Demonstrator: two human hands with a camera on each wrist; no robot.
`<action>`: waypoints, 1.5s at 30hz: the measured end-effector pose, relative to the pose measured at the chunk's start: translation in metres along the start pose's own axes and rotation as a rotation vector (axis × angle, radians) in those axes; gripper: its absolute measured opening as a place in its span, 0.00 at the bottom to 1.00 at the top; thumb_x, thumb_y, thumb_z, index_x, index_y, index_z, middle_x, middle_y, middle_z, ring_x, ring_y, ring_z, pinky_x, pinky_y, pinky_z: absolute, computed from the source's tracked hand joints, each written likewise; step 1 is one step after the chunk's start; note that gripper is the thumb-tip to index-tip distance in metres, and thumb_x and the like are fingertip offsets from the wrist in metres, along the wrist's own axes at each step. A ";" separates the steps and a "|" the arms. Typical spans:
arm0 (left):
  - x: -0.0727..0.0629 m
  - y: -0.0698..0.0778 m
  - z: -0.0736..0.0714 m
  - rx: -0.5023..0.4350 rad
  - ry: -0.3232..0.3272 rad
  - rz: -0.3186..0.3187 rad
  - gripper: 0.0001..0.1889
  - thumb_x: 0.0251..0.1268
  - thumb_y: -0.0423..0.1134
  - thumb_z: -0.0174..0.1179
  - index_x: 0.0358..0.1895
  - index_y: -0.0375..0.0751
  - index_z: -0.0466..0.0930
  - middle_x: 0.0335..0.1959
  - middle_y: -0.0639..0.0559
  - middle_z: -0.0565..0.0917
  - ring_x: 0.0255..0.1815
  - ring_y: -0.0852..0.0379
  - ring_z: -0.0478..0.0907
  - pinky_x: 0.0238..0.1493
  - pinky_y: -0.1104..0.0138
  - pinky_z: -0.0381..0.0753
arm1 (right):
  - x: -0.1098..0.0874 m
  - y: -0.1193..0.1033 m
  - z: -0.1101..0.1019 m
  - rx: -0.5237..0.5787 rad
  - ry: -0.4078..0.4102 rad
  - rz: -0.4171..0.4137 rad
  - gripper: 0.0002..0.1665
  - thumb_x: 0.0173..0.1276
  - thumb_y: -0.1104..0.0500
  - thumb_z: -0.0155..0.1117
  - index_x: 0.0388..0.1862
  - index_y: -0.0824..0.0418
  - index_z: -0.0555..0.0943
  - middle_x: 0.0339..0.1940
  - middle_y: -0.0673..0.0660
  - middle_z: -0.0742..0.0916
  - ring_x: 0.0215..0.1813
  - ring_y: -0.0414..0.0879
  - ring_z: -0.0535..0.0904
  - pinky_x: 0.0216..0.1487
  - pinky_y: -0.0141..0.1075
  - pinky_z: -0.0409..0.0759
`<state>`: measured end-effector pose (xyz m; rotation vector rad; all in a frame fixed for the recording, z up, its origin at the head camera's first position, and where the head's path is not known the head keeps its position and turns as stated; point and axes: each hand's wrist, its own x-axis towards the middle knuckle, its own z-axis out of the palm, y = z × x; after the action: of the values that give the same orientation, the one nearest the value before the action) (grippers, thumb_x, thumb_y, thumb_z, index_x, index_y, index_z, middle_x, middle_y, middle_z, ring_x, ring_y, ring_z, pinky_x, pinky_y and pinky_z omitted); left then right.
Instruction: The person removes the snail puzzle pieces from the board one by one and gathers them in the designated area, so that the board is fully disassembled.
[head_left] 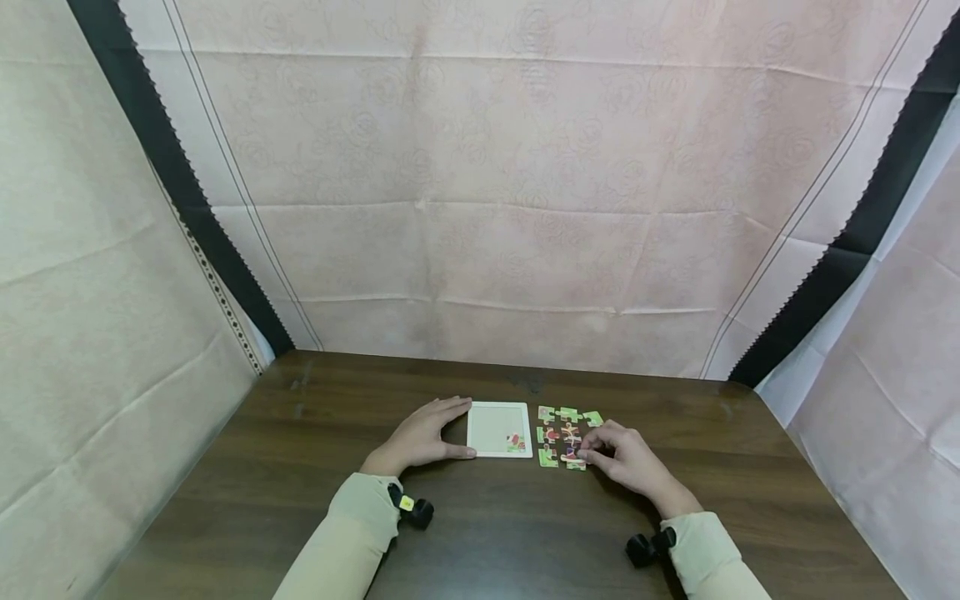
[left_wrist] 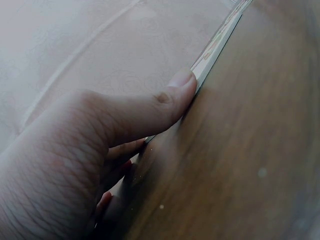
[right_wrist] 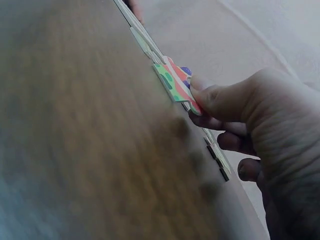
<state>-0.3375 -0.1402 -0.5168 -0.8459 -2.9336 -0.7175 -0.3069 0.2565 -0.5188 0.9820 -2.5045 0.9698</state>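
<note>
A white-framed puzzle board [head_left: 497,408] lies on the table, with a small patch of coloured pieces in its lower right corner. At its left edge rests my left hand [head_left: 422,437], thumb near the lower corner and fingers near the upper one. The left wrist view shows the thumb [left_wrist: 172,100] touching the board's rim [left_wrist: 215,52]. Right of the board, my right hand [head_left: 630,457] pinches a jigsaw piece [right_wrist: 175,82] between thumb and fingertip. That piece is green, red and white with purple spots. Several loose jigsaw pieces [head_left: 547,413] lie beside the board.
The brown wooden table [head_left: 517,517] extends around the board and pieces. Pale patterned cloth [head_left: 480,250] hangs behind the table's far edge and at both sides. Each wrist wears a black strapped camera, one of them on the right wrist [head_left: 651,547].
</note>
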 end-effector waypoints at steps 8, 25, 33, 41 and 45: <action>0.000 0.000 -0.001 -0.002 0.000 0.004 0.52 0.54 0.74 0.63 0.78 0.50 0.62 0.79 0.52 0.62 0.79 0.48 0.55 0.78 0.51 0.52 | 0.003 0.000 -0.001 -0.050 -0.028 -0.037 0.04 0.65 0.60 0.74 0.33 0.52 0.86 0.32 0.41 0.83 0.34 0.36 0.74 0.29 0.31 0.76; 0.003 -0.003 0.001 0.005 0.007 0.002 0.52 0.52 0.75 0.63 0.78 0.51 0.63 0.78 0.52 0.63 0.79 0.48 0.56 0.77 0.50 0.54 | 0.004 0.000 0.001 -0.086 -0.047 -0.007 0.06 0.69 0.52 0.71 0.33 0.51 0.86 0.31 0.37 0.82 0.35 0.36 0.72 0.31 0.32 0.74; 0.003 -0.003 0.000 0.001 0.010 0.004 0.52 0.53 0.75 0.64 0.78 0.51 0.63 0.78 0.52 0.63 0.79 0.48 0.57 0.77 0.50 0.54 | 0.004 0.001 0.001 -0.081 -0.045 -0.010 0.07 0.68 0.52 0.71 0.33 0.53 0.86 0.31 0.38 0.82 0.35 0.38 0.73 0.31 0.32 0.75; 0.003 -0.003 0.001 -0.004 0.014 0.002 0.52 0.52 0.75 0.64 0.78 0.52 0.63 0.78 0.53 0.63 0.79 0.48 0.56 0.77 0.50 0.53 | 0.005 0.001 0.002 -0.067 0.032 -0.018 0.06 0.64 0.59 0.75 0.34 0.48 0.86 0.32 0.38 0.81 0.33 0.38 0.73 0.30 0.31 0.74; 0.002 -0.003 0.002 -0.006 0.015 -0.002 0.52 0.52 0.75 0.64 0.78 0.52 0.63 0.78 0.53 0.63 0.79 0.47 0.56 0.77 0.49 0.54 | 0.011 0.000 0.007 -0.054 0.066 -0.039 0.07 0.64 0.59 0.75 0.35 0.46 0.85 0.32 0.38 0.80 0.33 0.40 0.73 0.29 0.32 0.75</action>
<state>-0.3408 -0.1408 -0.5194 -0.8351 -2.9209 -0.7299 -0.3149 0.2463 -0.5183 0.9632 -2.4348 0.9039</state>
